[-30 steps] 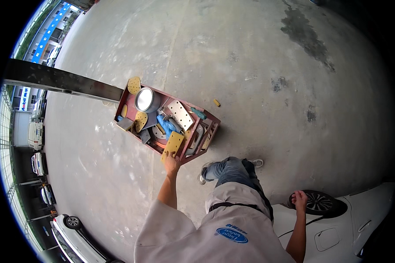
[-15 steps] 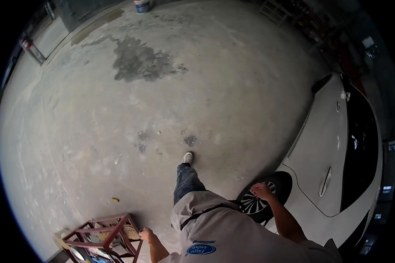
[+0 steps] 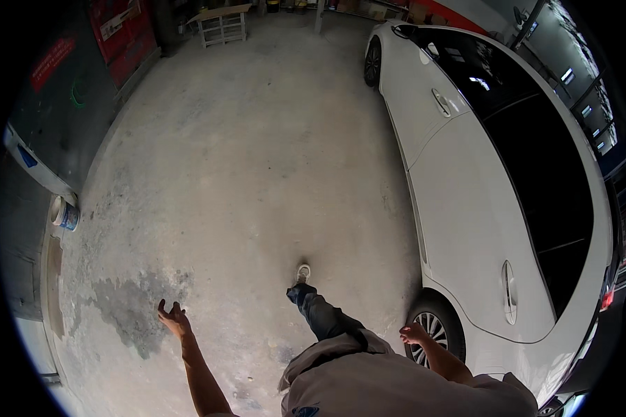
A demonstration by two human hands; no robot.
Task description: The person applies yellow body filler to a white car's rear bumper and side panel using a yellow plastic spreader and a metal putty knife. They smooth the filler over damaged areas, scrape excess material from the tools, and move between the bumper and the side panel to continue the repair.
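Over a dark damp stain (image 3: 133, 313) on the concrete floor, my left hand (image 3: 174, 320) is held out with its fingers apart and nothing in it. My right hand (image 3: 414, 334) hangs beside the rear wheel (image 3: 435, 330) of a white car (image 3: 469, 208), its fingers curled in and nothing showing from them. In the picture this hand overlaps the wheel's rim; whether it touches cannot be told. One foot in a light shoe (image 3: 303, 272) is forward on the floor, below a dark trouser leg.
The car's side runs along my right, its doors closed. A white and blue bucket (image 3: 65, 213) stands by the left wall. Far ahead are a pale wooden trestle (image 3: 222, 25) and a post (image 3: 319, 17). A red panel (image 3: 122, 38) is at the far left.
My view has turned left to right along the car, and the red-framed rack of tools near my left hand has left the picture. My left hand has swung forward and opened out.
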